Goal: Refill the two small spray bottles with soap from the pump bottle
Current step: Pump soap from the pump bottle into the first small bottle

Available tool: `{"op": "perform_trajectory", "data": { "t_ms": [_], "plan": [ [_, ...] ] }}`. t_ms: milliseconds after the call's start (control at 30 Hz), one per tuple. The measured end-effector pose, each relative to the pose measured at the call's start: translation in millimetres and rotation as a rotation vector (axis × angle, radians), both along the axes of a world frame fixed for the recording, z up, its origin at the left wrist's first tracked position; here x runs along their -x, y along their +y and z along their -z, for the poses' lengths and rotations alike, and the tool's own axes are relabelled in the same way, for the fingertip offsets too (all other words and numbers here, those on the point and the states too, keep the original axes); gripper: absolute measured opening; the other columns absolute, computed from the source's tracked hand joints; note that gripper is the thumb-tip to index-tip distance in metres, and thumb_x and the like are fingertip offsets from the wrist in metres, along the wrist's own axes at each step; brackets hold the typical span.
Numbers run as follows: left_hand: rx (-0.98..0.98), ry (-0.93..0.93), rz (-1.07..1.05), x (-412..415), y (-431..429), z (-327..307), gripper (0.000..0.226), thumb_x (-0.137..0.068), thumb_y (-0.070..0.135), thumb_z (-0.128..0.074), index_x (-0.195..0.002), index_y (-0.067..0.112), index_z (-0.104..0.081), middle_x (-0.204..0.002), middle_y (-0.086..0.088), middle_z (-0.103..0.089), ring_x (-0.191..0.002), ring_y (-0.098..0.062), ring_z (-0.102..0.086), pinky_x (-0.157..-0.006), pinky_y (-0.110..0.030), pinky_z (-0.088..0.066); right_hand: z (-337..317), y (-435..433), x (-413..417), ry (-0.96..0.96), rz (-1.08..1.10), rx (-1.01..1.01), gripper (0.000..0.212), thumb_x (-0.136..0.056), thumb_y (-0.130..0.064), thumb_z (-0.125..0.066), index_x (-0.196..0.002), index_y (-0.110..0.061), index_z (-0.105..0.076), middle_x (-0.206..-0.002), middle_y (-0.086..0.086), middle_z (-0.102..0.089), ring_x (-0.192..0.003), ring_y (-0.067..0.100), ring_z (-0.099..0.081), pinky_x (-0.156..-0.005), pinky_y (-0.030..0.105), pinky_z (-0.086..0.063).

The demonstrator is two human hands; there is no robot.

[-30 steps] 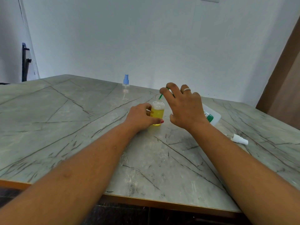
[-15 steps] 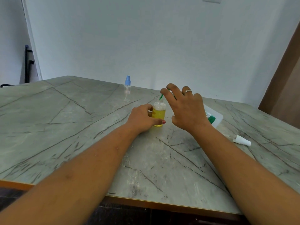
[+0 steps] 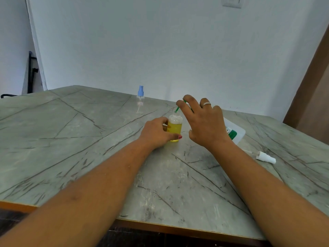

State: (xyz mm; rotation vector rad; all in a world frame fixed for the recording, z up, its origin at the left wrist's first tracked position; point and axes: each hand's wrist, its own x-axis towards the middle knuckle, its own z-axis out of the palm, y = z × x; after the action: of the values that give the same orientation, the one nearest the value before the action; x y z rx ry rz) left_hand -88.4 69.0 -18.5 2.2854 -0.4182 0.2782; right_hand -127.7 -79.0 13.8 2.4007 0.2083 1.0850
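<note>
- My left hand [image 3: 156, 133] grips the uncapped spray bottle [image 3: 175, 128]; it stands upright on the table [image 3: 71, 131], mostly full of yellow soap;
- my right hand [image 3: 204, 125] lies spread over the pump bottle [image 3: 235, 132], fingers loosely arched; the green spout [image 3: 177, 109] points at the open neck;
- the blue-capped spray bottle [image 3: 140, 98] stands well apart, near the far edge; a white spray cap [image 3: 266, 157] lies on its side at the right.
</note>
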Motion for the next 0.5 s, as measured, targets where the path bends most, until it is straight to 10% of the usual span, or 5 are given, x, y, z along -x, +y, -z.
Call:
{"op": "perform_trajectory", "data": {
  "t_ms": [500],
  "plan": [
    [-0.014, 0.014, -0.001, 2.3, 0.1, -1.2, 0.077, -0.072, 0.047, -0.072, -0.136, 0.016, -0.042, -0.134, -0.004, -0.052, -0.114, -0.019, -0.053, -0.091, -0.029, -0.043, -3.2, -0.6, 0.2, 0.005, -0.023, -0.017, 0.080, -0.058, -0.032, -0.079, -0.129, -0.023, -0.044, -0.130, 0.005, -0.049, -0.097, 0.030, -0.057, -0.060, 0.033, -0.050]
  ]
}}
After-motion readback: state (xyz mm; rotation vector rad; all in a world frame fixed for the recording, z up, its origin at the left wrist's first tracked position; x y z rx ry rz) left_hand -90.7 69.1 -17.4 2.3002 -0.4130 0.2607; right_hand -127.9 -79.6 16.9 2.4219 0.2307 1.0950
